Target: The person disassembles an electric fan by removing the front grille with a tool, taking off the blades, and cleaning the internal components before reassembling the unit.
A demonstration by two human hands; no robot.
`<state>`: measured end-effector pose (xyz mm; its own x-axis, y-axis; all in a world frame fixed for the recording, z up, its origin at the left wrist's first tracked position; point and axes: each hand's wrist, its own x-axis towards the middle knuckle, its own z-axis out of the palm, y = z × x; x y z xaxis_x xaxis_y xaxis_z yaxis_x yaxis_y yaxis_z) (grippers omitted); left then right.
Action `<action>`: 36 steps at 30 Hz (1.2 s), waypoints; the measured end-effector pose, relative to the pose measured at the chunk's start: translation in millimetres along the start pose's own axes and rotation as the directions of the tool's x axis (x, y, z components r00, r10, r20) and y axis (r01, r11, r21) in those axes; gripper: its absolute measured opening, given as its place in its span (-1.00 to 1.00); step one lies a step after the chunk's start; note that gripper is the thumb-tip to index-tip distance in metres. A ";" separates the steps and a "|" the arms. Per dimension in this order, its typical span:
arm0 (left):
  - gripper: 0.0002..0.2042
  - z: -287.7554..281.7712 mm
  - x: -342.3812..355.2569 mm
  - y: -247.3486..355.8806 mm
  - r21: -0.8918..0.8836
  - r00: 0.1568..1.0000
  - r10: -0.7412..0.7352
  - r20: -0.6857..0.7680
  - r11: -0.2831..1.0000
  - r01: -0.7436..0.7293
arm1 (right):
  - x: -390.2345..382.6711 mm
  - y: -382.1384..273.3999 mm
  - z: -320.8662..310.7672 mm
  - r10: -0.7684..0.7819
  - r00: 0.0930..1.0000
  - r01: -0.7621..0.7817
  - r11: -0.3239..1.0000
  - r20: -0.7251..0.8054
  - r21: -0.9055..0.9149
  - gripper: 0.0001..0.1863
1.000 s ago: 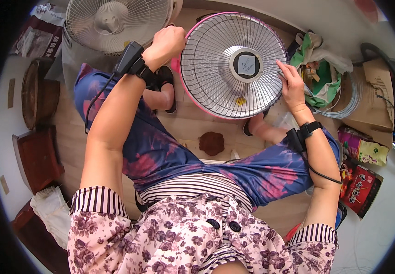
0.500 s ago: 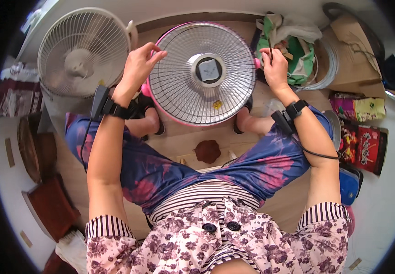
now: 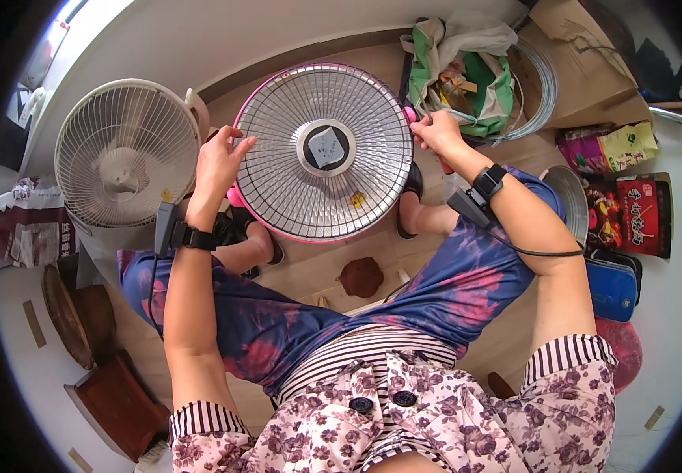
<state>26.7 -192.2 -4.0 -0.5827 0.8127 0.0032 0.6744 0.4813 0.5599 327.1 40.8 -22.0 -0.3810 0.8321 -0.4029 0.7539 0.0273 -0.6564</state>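
L hand (image 3: 219,163): grip part-open at heater (image 3: 324,152), contact unclear; R hand (image 3: 439,135): grip closed on mostly hidden red tool (image 3: 446,166), by knob (image 3: 410,114); grille (image 3: 278,169) on; knob-side work prob. unfinished.

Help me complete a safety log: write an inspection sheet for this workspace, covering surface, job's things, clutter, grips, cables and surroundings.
Surface: pale floor; a brown thing lies on it, kind unclear.
Job's things: pink-rimmed heater, its face toward the camera; tool, only its reddish end showing.
Clutter: fan at left; green bag, wire coil, cardboard and red package at right.
Grips: left hand at the heater's left side, contact unclear; right hand by its right knob, holding the tool.
Cables: black cables run from both wrist devices; heater cord, nothing seen.
Surroundings: white wall beyond the heater, dark skirting along it.
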 end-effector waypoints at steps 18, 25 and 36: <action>-0.79 25.1 28.3 -45.2 -0.474 0.990 0.049 0.133 0.880 0.020 | 15.6 -9.9 4.8 0.184 0.982 -0.186 0.978 0.033 0.096 -0.73; -0.69 4.5 17.8 -5.1 -0.284 0.994 -0.042 0.100 0.956 0.069 | 14.6 -11.0 -5.7 0.131 0.990 -0.137 0.982 0.054 0.129 -0.63; -0.66 -12.3 -31.6 -1.3 -0.364 0.961 -0.096 0.261 0.912 0.190 | 4.8 -30.4 -9.4 -0.138 0.987 0.119 0.973 -0.083 -0.199 -0.62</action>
<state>38.7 -222.5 5.4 -0.5065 0.8199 -0.2670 0.3390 0.4741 0.8126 307.4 49.2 2.0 -0.4354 0.8635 -0.2545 0.7946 0.2357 -0.5596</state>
